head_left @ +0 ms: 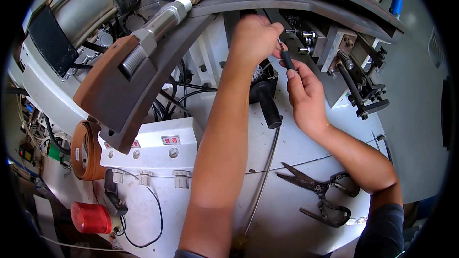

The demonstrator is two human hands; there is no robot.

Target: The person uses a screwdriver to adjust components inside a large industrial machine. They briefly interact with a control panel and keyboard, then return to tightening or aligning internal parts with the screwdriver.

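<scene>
My right hand [307, 96] is closed around the dark handle of a thin tool that looks like a screwdriver [287, 60], its slim shaft pointing up and away. My left hand [254, 38] is closed beside that shaft, under the curved metal edge of the machine; its fingertips are partly hidden, and I cannot make out what they grip. Just below the hands stands a black cylindrical part [267, 107] on a dark block. A long thin metal rod [264, 181] runs from near it toward me.
Black scissors [321, 188] lie spread on the white machine top, right of my left forearm. To the left are a white control box [153, 143], a brown strap roll [85, 150], a red beacon light [91, 217] and a black adapter [114, 196]. A heavy metal arm [129, 86] overhangs the upper left.
</scene>
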